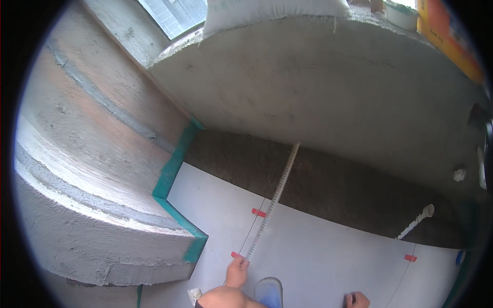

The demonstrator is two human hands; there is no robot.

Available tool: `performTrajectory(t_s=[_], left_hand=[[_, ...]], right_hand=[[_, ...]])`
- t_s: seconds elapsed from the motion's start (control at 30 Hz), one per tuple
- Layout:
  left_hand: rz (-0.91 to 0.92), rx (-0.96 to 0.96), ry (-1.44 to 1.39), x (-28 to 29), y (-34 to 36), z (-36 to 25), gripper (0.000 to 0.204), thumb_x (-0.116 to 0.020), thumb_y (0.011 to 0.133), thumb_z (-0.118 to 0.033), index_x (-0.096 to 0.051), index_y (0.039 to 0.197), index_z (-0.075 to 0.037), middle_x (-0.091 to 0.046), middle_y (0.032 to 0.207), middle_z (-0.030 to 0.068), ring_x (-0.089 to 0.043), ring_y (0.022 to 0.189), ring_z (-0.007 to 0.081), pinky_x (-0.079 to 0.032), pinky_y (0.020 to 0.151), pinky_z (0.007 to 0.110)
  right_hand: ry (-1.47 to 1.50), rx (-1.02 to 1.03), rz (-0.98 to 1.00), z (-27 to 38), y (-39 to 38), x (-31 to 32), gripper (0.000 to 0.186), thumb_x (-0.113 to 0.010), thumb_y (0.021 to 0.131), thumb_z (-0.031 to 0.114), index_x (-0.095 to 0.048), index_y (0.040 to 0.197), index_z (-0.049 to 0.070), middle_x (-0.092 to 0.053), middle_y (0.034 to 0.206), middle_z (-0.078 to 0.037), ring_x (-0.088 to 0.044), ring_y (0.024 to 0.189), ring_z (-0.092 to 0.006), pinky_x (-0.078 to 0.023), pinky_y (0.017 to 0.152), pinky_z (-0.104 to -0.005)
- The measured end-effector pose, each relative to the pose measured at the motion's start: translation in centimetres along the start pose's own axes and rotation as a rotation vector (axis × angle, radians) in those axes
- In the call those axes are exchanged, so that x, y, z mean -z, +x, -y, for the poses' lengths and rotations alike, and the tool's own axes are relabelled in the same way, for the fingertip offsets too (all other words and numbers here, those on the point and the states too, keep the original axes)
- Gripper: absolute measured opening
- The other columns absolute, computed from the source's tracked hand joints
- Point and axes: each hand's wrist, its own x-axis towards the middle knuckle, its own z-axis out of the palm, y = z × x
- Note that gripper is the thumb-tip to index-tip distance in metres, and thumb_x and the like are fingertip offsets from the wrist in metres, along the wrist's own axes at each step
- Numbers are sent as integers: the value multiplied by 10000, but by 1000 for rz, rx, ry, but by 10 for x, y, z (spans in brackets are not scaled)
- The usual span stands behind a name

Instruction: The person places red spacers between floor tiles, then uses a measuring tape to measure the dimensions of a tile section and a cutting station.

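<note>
Unfinished plaster closes in the space, beginning at left with a rough cement wall (92, 120), pinkish-grey and scored by paler, gritty filled channels. Along its foot and around its stepped corner runs a smooth teal band (177, 159). Above is a window (179, 18), set at a slant. Smooth, glossy white floor tiles (210, 197) start beside the band, their thin joints marked by small red clips (259, 212). A crumpled white scrap (194, 296) lies near the lower edge. Just right of it, the left hand (237, 271) has its fingers closed on the near end of a measuring tape (278, 194), a straight, narrow, pale strip with dark marks. From that pinch the strip stretches away over the tiles and across a dark, matt bare strip of floor (339, 179) to the foot of the curved-looking grey far wall (318, 82). A white sack (272, 10) sits on the ledge, its contents hidden. Below, a blue shoe (269, 292) rests on the tiles. Farther right, the right hand (358, 300) is curled and well apart from the tape, beside something small and dark; whether it grips that, I cannot tell. On the ledge, a round white tub (401, 17) shows pale stuff at its brim; next come a white pipe (417, 220) on the floor and an orange-and-yellow package (448, 38), contents unseen
</note>
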Motion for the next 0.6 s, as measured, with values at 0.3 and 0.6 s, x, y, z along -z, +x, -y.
performTrajectory(t_s=[0.3, 0.6], left_hand=[[279, 97, -22, -32, -18, -31, 195, -548, 902, -217, -585, 1000, -53, -623, 830, 201, -590, 798, 379, -469, 733, 411], [483, 240, -166, -10, 7, -78, 152, -501, 938, -162, -561, 948, -22, -548, 672, 64, -516, 484, 133, -426, 432, 291]], right_hand=[[50, 2, -17, 5, 0, 2, 272, -567, 892, 321, -636, 883, 58, -637, 844, -173, -599, 780, -381, -481, 703, -444], [-10, 50, -132, -6, 2, -5, 237, -596, 853, 285, -619, 784, 59, -620, 729, -147, -594, 653, -343, -469, 596, -416]])
